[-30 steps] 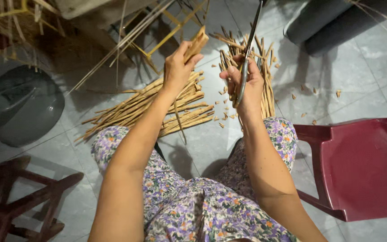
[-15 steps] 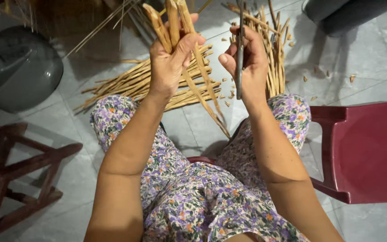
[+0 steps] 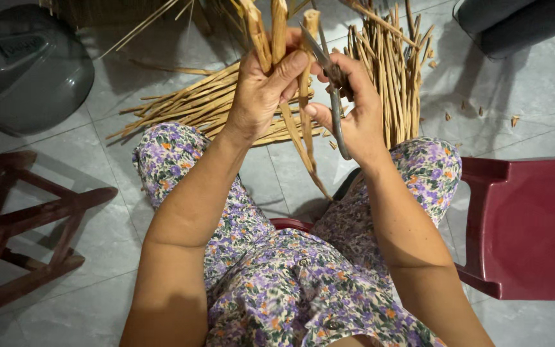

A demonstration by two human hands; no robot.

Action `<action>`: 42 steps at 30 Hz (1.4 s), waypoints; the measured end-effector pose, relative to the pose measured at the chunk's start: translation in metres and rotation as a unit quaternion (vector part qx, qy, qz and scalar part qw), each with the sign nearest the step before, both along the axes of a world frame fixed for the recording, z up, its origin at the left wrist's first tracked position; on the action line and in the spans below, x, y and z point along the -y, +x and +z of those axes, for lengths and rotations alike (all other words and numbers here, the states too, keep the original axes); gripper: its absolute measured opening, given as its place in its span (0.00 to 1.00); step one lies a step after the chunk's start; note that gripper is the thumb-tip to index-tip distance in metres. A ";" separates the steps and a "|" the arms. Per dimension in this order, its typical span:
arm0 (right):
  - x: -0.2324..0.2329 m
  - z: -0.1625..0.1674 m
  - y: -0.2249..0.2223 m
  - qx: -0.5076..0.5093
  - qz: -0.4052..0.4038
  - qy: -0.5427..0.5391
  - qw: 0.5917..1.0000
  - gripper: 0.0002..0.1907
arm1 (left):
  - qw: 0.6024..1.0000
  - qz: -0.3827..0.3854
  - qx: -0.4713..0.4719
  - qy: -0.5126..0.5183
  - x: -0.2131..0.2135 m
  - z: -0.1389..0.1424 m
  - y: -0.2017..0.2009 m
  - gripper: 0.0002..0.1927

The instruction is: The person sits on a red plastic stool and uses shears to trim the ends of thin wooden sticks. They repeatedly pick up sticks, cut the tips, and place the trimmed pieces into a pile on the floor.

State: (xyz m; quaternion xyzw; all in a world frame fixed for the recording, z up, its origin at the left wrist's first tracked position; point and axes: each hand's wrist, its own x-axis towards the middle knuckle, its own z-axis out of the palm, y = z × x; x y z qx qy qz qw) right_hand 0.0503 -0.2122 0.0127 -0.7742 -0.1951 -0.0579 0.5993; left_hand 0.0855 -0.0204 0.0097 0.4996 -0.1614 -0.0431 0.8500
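My left hand (image 3: 266,90) grips a small bunch of tan bamboo strips (image 3: 279,29), holding them upright above my knees. Their lower ends hang down toward the floor. Against those strips my right hand (image 3: 354,109) holds a knife (image 3: 335,115) with a grey metal blade, its tip pointing up at the bunch. More split strips lie in a loose pile (image 3: 194,103) on the tiled floor in front of my knees, and another bundle (image 3: 390,71) lies to the right of the hands. I sit in a flowered dress.
A dark red plastic chair (image 3: 534,225) stands at my right. A dark wooden stool (image 3: 14,218) stands at the left, and a grey round container (image 3: 27,71) sits at upper left. Another dark bin (image 3: 515,22) is at upper right. Small cut chips (image 3: 476,112) lie on the tiles.
My left hand picked strips off the floor pile and lifted them upright toward me. My right hand brought the knife in against them.
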 end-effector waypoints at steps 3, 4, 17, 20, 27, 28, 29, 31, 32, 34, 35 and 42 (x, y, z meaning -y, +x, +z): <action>0.001 -0.002 0.000 -0.007 0.001 0.008 1.000 0.35 | 1.000 -0.003 -0.008 0.016 0.001 0.000 -0.001 0.12; 0.001 -0.002 0.000 -0.009 0.003 0.017 1.000 0.35 | 1.000 -0.008 -0.008 0.018 0.002 -0.001 -0.001 0.12; -0.003 -0.009 -0.004 -0.065 -0.013 0.093 0.993 0.28 | 0.998 -0.029 -0.028 0.039 0.004 -0.005 0.001 0.12; -0.004 -0.011 -0.006 -0.078 -0.013 0.113 0.990 0.27 | 0.999 -0.030 -0.026 0.036 0.005 -0.005 0.001 0.12; -0.005 -0.013 -0.004 -0.104 -0.039 0.112 0.988 0.26 | 0.997 -0.040 -0.034 0.053 0.004 -0.004 -0.002 0.14; -0.005 -0.013 -0.003 -0.100 -0.037 0.113 0.988 0.26 | 0.997 -0.040 -0.038 0.061 0.004 -0.006 -0.002 0.13; -0.006 -0.013 -0.002 -0.095 -0.034 0.114 0.988 0.26 | 0.996 -0.040 -0.042 0.068 0.003 -0.007 -0.002 0.12; -0.008 -0.014 0.001 -0.091 -0.022 0.144 0.985 0.26 | 0.995 -0.040 -0.054 0.070 0.003 -0.013 0.000 0.12; -0.009 -0.015 0.002 -0.090 -0.016 0.159 0.983 0.25 | 0.995 -0.039 -0.064 0.065 0.004 -0.016 0.002 0.13; -0.009 -0.016 0.005 -0.169 -0.059 0.147 0.973 0.24 | 0.996 -0.019 -0.055 0.074 0.003 -0.023 0.007 0.13; -0.008 -0.017 0.006 -0.208 -0.081 0.141 0.965 0.23 | 0.996 0.000 -0.036 0.087 0.002 -0.027 0.010 0.12; 0.004 -0.012 0.014 -0.209 -0.049 0.106 0.971 0.25 | 0.956 0.162 0.083 0.232 -0.033 -0.044 0.043 0.13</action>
